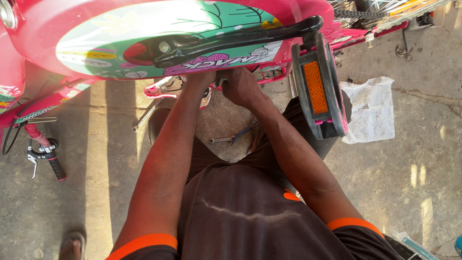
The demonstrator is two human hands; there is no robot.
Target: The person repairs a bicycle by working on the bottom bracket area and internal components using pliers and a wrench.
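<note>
Under the pink chain guard (163,38) of the upturned bicycle, the small fitting on the pink frame (166,88) wants steady, square pressure, and both the left hand (199,79) and right hand (240,85) close around it, though their fingers' exact grip I cannot tell.

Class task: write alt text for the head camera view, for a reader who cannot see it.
Seen from above, a person's left hand and right hand reach under a pink bicycle's chain cover, beside a black pedal. A wrench and white cloth lie on the concrete floor.
</note>
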